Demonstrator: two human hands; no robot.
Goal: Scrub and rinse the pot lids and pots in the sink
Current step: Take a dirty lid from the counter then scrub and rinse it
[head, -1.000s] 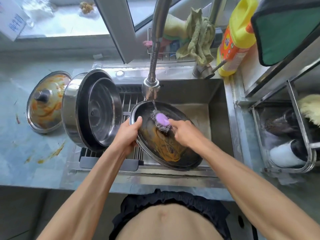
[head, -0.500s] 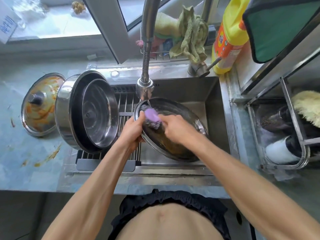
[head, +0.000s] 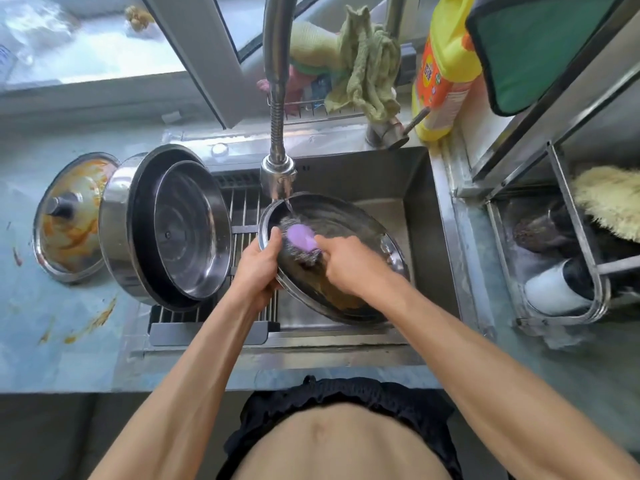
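Scrubbing: the right hand [head: 349, 263] grips a steel-wool scrubber [head: 300, 239] by its purple handle and presses it onto the inner face of a pot lid [head: 346, 220], close to the faucet head [head: 278, 174].
Lid grip: the left hand [head: 258, 266] clamps the lid's rim below the faucet head, thumb over the edge, fingers curled behind it.
Lid position: tilted over the sink [head: 412, 188] basin, its upper rim touching the thin stream of water falling from the faucet head; orange-brown residue smears its lower part.
Pots: two steel pots [head: 166, 226], one nested in the other, stand on their sides on the drying rack [head: 244, 209] left of the faucet head, open mouths facing the lid.
Second lid: a sauce-stained lid [head: 69, 220] lies on the desk [head: 38, 323] farther left of the faucet head, just beside the outer pot, knob up.
Desk: orange smears in front of the stained lid.
Behind the faucet head: a green cloth [head: 367, 64] draped on a wire holder.
Right of the faucet head: a yellow detergent bottle [head: 446, 64] at the sink's back corner.
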